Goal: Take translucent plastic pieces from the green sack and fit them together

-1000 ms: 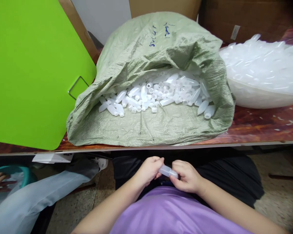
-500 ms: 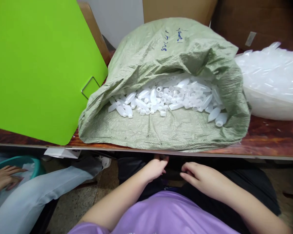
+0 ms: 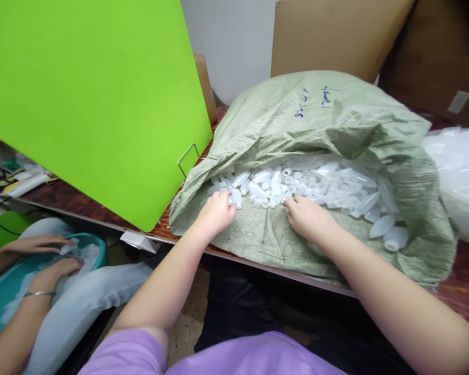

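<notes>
An olive-green woven sack (image 3: 266, 229) lies on its side, its mouth towards me, with a pile of small translucent white plastic pieces (image 3: 332, 187) inside. Some are pointed and hollow, others short rings. My left hand (image 3: 216, 213) is at the left front edge of the pile, fingers bent over the pieces and thumb apart beside a white piece (image 3: 236, 198). At the middle front edge, my right hand (image 3: 309, 217) has its fingers curled together against the pile. Whatever may be between those fingertips is hidden.
A large bright green board (image 3: 101, 94) with a wire handle leans left of the sack. A bulging clear bag of white pieces (image 3: 463, 182) stands at right. Cardboard (image 3: 336, 36) is behind. At lower left, another person's hands (image 3: 58, 271) work in a teal basin (image 3: 101, 250).
Both my hands have risen from below the table edge into the sack's mouth, reaching the white pieces. The view has turned left, showing more of the other person's basin.
</notes>
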### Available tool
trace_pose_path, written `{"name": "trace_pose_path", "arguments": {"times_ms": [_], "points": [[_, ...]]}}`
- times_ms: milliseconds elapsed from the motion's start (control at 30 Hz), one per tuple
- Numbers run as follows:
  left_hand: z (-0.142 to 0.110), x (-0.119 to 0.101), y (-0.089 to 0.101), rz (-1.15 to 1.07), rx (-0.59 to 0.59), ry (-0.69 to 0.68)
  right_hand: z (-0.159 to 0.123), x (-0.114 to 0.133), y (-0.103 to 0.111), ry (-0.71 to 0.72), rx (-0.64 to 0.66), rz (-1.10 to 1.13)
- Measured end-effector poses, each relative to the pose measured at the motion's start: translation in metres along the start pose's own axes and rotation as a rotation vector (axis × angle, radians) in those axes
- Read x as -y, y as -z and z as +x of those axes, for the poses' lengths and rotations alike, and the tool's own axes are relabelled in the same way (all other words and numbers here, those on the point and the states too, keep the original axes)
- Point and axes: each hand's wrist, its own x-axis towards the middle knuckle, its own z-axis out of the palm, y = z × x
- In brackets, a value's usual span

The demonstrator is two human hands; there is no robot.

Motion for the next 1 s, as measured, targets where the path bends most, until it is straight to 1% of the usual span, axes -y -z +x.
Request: {"name": "trace_pose_path", "arguments": {"times_ms": [33, 67, 100, 200, 300, 367, 433, 500, 567, 667, 733, 867, 933, 1000], "points": [[0.015, 0.008, 0.000, 0.116, -0.038, 0.065, 0.002, 0.001, -0.001, 0.001, 0.006, 0.002], [0.029, 0.015, 0.000, 0.192, -0.042, 0.107, 0.002, 0.001, -0.002, 0.005, 0.008, 0.003], [0.040, 0.021, 0.000, 0.224, -0.031, 0.123, 0.000, 0.000, -0.002, 0.008, 0.004, 0.007], [0.062, 0.033, 0.000, 0.268, 0.010, 0.089, -0.018, -0.005, -0.001, 0.005, -0.043, 0.108], [0.071, 0.042, 0.001, 0.318, 0.030, 0.026, -0.050, -0.012, -0.010, 0.013, -0.112, 0.294], [0.074, 0.049, 0.001, 0.347, 0.026, 0.000, -0.072, -0.017, -0.021, 0.048, -0.134, 0.414], [0.075, 0.057, 0.000, 0.365, 0.015, -0.013, -0.088, -0.021, -0.033, 0.072, -0.182, 0.526], [0.073, 0.063, -0.001, 0.373, 0.004, -0.025, -0.095, -0.024, -0.042, 0.073, -0.246, 0.606], [0.068, 0.067, -0.001, 0.374, -0.011, -0.052, -0.094, -0.025, -0.044, 0.050, -0.289, 0.656], [0.058, 0.063, 0.003, 0.372, -0.015, -0.154, -0.089, -0.025, -0.040, 0.033, -0.283, 0.698], [0.053, 0.055, 0.005, 0.374, 0.016, -0.249, -0.086, -0.025, -0.036, 0.041, -0.271, 0.713], [0.058, 0.039, 0.012, 0.395, 0.146, -0.429, -0.088, -0.024, -0.033, 0.038, -0.267, 0.720], [0.066, 0.032, 0.016, 0.425, 0.232, -0.469, -0.088, -0.025, -0.034, 0.033, -0.267, 0.718], [0.072, 0.026, 0.021, 0.484, 0.350, -0.472, -0.089, -0.025, -0.035, 0.020, -0.268, 0.719]]}}
